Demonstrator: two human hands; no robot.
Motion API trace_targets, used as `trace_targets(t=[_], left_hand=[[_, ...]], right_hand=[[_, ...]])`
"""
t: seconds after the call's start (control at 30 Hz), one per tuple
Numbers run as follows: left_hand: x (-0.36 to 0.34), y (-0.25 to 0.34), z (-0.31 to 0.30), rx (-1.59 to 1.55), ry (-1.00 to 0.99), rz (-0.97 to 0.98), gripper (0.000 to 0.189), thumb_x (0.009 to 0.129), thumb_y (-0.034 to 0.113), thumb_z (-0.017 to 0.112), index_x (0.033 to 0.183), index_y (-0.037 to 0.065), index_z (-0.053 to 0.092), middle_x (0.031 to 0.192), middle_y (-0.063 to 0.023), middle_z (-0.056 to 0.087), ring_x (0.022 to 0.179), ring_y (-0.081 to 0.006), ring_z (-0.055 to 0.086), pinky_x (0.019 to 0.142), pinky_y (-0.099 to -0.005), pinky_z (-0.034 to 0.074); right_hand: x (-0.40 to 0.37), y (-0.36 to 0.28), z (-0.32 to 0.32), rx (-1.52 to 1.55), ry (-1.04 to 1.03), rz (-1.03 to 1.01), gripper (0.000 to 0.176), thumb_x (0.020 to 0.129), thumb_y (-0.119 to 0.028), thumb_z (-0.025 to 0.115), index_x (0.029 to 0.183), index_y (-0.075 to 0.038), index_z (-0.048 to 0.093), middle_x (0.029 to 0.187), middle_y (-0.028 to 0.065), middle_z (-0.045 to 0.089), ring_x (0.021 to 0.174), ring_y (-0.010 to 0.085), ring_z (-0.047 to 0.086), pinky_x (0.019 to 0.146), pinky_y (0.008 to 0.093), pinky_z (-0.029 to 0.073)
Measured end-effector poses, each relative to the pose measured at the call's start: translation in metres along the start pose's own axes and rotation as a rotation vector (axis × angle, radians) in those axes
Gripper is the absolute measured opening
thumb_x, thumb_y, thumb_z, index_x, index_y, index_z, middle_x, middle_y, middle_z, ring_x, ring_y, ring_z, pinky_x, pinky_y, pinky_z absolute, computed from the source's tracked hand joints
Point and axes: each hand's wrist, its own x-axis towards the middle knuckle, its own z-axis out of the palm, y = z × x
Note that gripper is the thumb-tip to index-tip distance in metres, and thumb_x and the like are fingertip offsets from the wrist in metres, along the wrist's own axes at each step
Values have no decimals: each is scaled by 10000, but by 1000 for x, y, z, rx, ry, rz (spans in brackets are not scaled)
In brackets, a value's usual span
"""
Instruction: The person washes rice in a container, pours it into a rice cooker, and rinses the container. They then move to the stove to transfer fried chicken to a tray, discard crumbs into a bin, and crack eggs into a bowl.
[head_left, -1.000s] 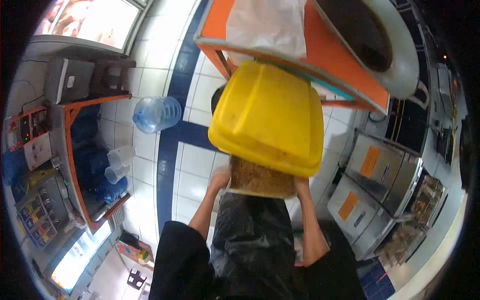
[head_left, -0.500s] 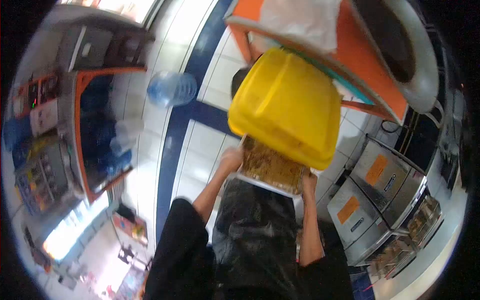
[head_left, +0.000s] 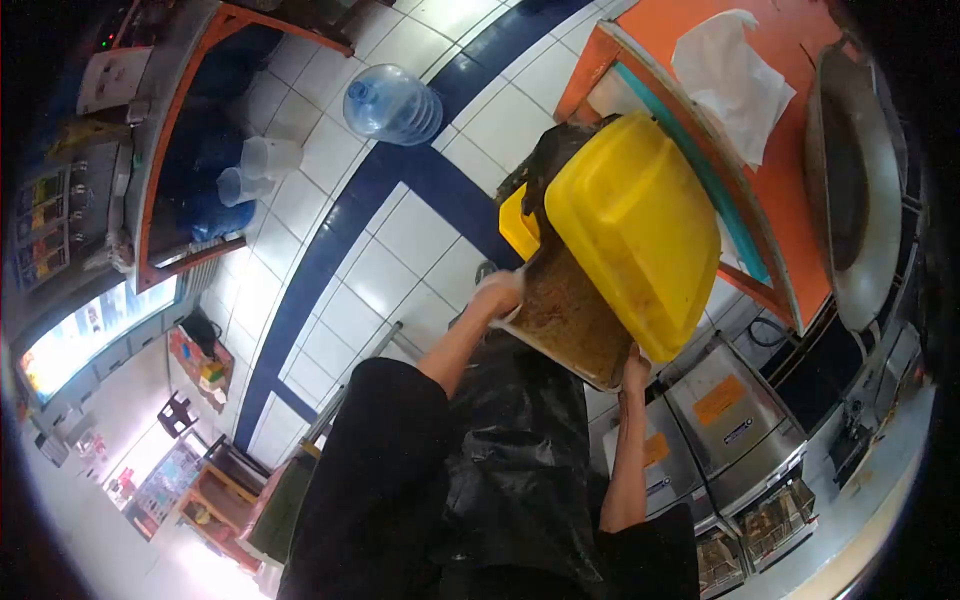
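Note:
My left hand [head_left: 497, 293] grips the left rim of a shallow rectangular tray [head_left: 560, 357], its inside coated brown. On the other side, my right hand [head_left: 635, 370] is closed on the near right corner. The tray's far end reaches under the raised yellow lid [head_left: 645, 230] of a bin. Black plastic liner [head_left: 560, 150] shows along the bin's opening, and part of the yellow bin body [head_left: 517, 225] is visible at its left. The lid hides the tray's right far part.
An orange table [head_left: 800, 190] with a white sheet [head_left: 735, 80] and a large pan [head_left: 850, 185] stands at the right. Steel fryers [head_left: 735, 410] with baskets are at lower right. A water jug [head_left: 393, 105] lies on the tiled floor [head_left: 400, 245].
The tray has turned and tilts, its far left end now reaching towards the bin opening. The yellow lid appears farther right, and the bin's black liner has come into view.

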Motion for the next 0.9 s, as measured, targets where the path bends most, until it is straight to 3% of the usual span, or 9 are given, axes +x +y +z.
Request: trace_targets(t=[0.13, 0.2, 0.27, 0.4, 0.43, 0.57, 0.63, 0.7, 0.9], left_hand=[[-8, -29, 23, 315, -273, 222, 297, 827, 139, 491, 1062, -27, 565, 850, -259, 637, 817, -386, 643, 663, -456, 514], [-8, -26, 17, 315, -257, 204, 305, 819, 126, 502, 1062, -48, 562, 840, -270, 633, 811, -387, 645, 660, -452, 517], [-10, -9, 0, 513, -173, 484, 291, 825, 111, 496, 1044, -65, 572, 851, -269, 638, 817, -381, 648, 664, -452, 521], [-25, -11, 32, 333, -201, 181, 273, 796, 75, 528, 1033, -41, 599, 878, -217, 661, 852, -357, 649, 703, -452, 521], [-12, -36, 44, 434, -154, 515, 296, 798, 89, 523, 1056, -42, 588, 852, -216, 658, 827, -355, 649, 692, -462, 515], [-45, 6, 5, 742, -211, 591, 292, 828, 116, 495, 1052, -47, 585, 833, -230, 649, 790, -363, 642, 668, -470, 505], [-66, 17, 4, 373, -100, 385, 274, 849, 127, 473, 1029, -42, 592, 793, -235, 635, 735, -376, 626, 647, -479, 493], [-83, 13, 16, 284, -30, 501, 235, 848, 119, 468, 993, -24, 585, 739, -223, 624, 695, -386, 610, 625, -482, 479], [-125, 50, 46, 463, -381, 767, 302, 928, 183, 396, 1077, -19, 565, 751, -209, 620, 743, -372, 596, 656, -465, 463]], right_hand=[[9, 24, 1, -30, 239, -178, 488, 930, -436, 494, 720, 2, 543, 653, 83, 509, 579, 182, 424, 565, 364, 341], [19, 33, -4, -228, -83, 300, 575, 924, -494, 490, 619, -7, 495, 539, 56, 418, 516, 182, 361, 533, 374, 303], [14, 2, -6, -167, 38, 280, 608, 933, -503, 462, 604, 9, 482, 533, 64, 406, 511, 186, 374, 531, 387, 310], [-1, 42, -19, -275, 44, 229, 613, 942, -483, 450, 561, -2, 444, 498, 52, 360, 480, 187, 331, 517, 393, 299], [8, 52, -25, -203, 12, 283, 599, 945, -468, 446, 616, 33, 471, 547, 69, 429, 523, 192, 386, 547, 398, 334], [-27, 16, -51, -146, -55, 365, 561, 941, -431, 463, 802, 95, 602, 737, 145, 580, 699, 213, 535, 672, 396, 416], [-40, 30, -59, -145, 18, 365, 555, 939, -424, 468, 839, 99, 621, 766, 153, 590, 733, 218, 549, 695, 391, 421], [-43, 67, -75, -164, 42, 205, 623, 932, -484, 470, 554, 10, 484, 517, 93, 445, 471, 188, 364, 501, 416, 297], [-133, 96, -144, -62, 133, 310, 597, 852, -487, 605, 561, 18, 474, 520, 100, 417, 529, 199, 422, 560, 422, 358]])
